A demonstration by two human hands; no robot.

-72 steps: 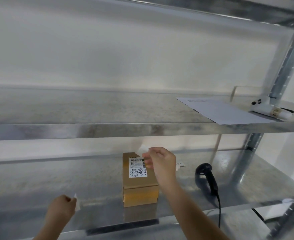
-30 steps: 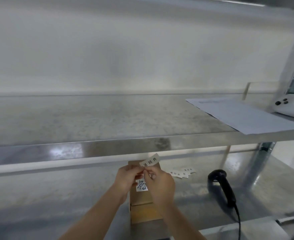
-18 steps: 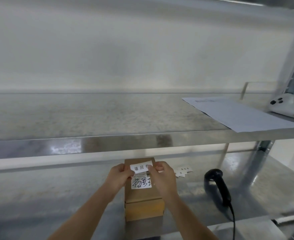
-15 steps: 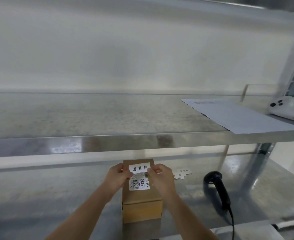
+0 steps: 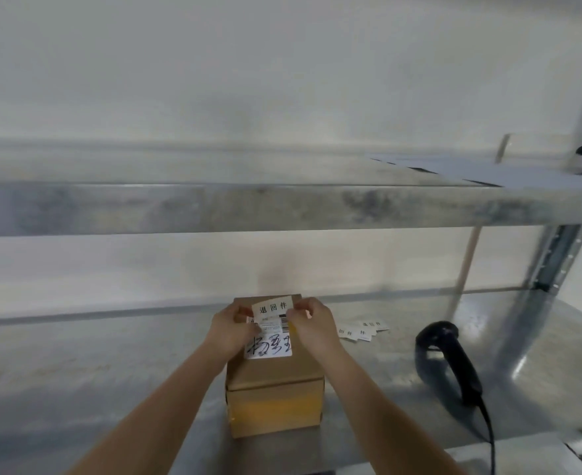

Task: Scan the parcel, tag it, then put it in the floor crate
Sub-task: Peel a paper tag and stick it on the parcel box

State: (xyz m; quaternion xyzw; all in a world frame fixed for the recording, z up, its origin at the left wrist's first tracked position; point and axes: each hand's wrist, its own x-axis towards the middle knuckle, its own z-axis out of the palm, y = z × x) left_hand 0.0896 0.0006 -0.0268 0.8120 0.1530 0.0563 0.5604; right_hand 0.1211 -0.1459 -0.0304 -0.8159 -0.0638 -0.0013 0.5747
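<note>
On the lower shelf (image 5: 76, 389), toward the middle of its front edge, the cardboard box (image 5: 274, 389) stood upright. The left hand (image 5: 233, 329) and right hand (image 5: 311, 323) each pinched an end of a small white tag (image 5: 273, 307), holding it at the far edge of the box top, above the shipping label (image 5: 269, 341). Tagging looked under way, not finished; the crate step remained, and no crate showed. The scanner (image 5: 450, 361) lay apart to the right, near spare tags (image 5: 361, 329). The tag read "退回件"; the label's handwriting was unreadable.
</note>
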